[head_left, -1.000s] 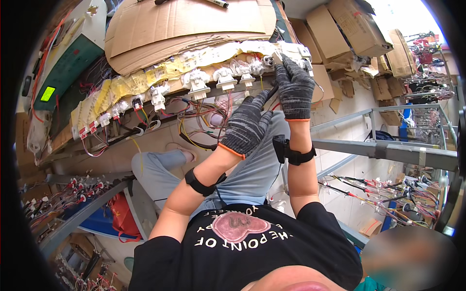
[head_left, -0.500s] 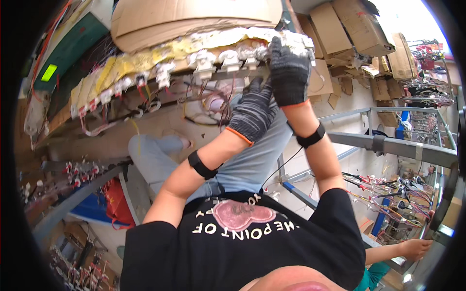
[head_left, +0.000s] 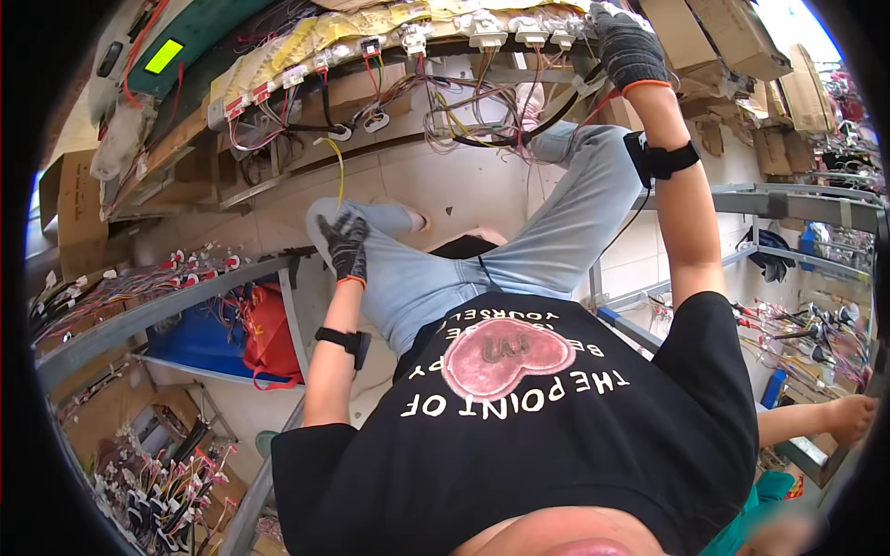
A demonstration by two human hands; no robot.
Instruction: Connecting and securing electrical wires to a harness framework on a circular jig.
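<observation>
My right hand [head_left: 632,51], in a dark knit glove with an orange cuff, reaches to the far right end of a row of white plug connectors [head_left: 487,31] on the bench edge. Its fingers bend over at the connectors there; what they grip is hidden. A black cable [head_left: 565,111] and thin wires hang close beside it. Over my left knee hovers or rests my left hand [head_left: 345,246], gloved alike and slightly blurred. Its fingers are apart with nothing visible in them. A yellow wire [head_left: 339,171] dangles from the bench just above that hand.
Bundled coloured wires [head_left: 473,116] droop below the bench edge. A green box with a lit display [head_left: 164,56] stands at the far left. Cardboard boxes [head_left: 732,37] are stacked at the far right. Metal frames [head_left: 788,206] flank me, with wire harnesses [head_left: 167,482] around. Another person's hand [head_left: 848,419] shows at lower right.
My left hand has left the connectors and come down to my left knee. My right hand has shifted farther right along the bench. The view has turned, and more wires show.
</observation>
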